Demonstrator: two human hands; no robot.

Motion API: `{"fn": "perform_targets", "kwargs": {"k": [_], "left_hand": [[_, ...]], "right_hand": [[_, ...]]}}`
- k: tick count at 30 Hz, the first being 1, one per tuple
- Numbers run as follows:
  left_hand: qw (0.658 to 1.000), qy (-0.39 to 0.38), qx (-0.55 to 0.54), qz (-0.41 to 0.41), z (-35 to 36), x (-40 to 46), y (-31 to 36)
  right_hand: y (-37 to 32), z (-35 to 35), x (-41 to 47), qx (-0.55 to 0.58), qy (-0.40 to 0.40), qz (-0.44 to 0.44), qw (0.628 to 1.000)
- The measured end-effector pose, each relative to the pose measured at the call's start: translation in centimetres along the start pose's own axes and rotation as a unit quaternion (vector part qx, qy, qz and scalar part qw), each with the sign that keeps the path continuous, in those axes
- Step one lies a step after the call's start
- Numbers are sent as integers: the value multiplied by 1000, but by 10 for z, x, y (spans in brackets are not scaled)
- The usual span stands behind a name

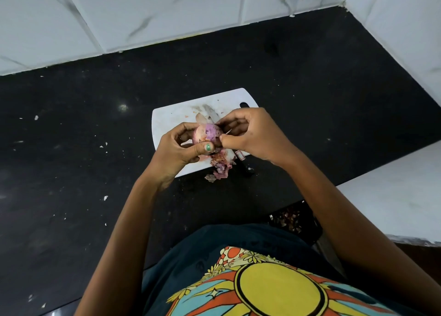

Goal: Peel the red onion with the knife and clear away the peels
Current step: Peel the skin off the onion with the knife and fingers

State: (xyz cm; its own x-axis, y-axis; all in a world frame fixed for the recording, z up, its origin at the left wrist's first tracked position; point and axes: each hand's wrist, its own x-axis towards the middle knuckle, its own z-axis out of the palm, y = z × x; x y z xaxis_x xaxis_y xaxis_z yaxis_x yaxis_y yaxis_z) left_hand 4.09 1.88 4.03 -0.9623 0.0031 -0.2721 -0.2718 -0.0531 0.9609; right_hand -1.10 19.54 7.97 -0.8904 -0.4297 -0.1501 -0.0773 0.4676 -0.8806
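Note:
The red onion [208, 134], partly peeled and purple-pink, is held above the white cutting board [175, 117]. My left hand [177, 148] grips it from the left, thumb on its near side. My right hand [248, 134] pinches a strip of skin at the onion's right edge. The knife lies on the board under my hands: its blade [211, 114] shows beyond the onion and its black handle [245, 168] pokes out over the board's near edge. A pile of torn peels [220, 166] lies at the board's near edge.
The board sits on a black speckled counter [83, 160] bounded by white marbled tile walls [143, 17] at the back and right. A white ledge [393, 196] is at the right. A dark bin with scraps [290, 221] shows below the counter's edge.

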Motion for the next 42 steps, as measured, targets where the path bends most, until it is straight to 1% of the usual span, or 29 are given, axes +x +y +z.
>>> {"fn": "perform_targets", "kwargs": {"k": [3, 8, 12, 15, 23, 26, 30, 33, 36, 39, 41, 42], "left_hand": [[1000, -5, -8, -1, -1, 0, -1], [1000, 2, -7, 7, 1, 0, -3], [1000, -6, -17, 0, -3, -1, -5], [999, -23, -42, -6, -2, -1, -5], [997, -31, -67, -20, -1, 3, -10], [994, -42, -94, -28, -2, 4, -11], [990, -55, -126, -39, -2, 2, -10], [989, -53, -131, -44, -3, 2, -10], [990, -47, -125, -40, -4, 2, -10], [994, -39, -97, -32, -4, 2, -11], [996, -31, -83, -24, -3, 2, -11], [996, -28, -79, -20, -3, 1, -11]], "right_hand": [[5, -1, 1, 13, 19, 0, 1000], [2, 0, -3, 22, -18, -6, 1000], [4, 3, -2, 33, 3, -6, 999], [9, 1, 1, 54, 36, -1, 998], [14, -2, 1, 111, 37, 48, 992], [24, 2, 1, 86, 42, 76, 992], [42, 13, 3, 6, 42, 98, 994], [45, 18, 2, -41, 35, 96, 994], [37, 17, 0, -97, 15, 77, 992], [24, 12, -1, -88, 16, 44, 995], [13, 6, -2, -41, -3, 36, 999], [9, 3, -3, 0, -18, 36, 999]]}}
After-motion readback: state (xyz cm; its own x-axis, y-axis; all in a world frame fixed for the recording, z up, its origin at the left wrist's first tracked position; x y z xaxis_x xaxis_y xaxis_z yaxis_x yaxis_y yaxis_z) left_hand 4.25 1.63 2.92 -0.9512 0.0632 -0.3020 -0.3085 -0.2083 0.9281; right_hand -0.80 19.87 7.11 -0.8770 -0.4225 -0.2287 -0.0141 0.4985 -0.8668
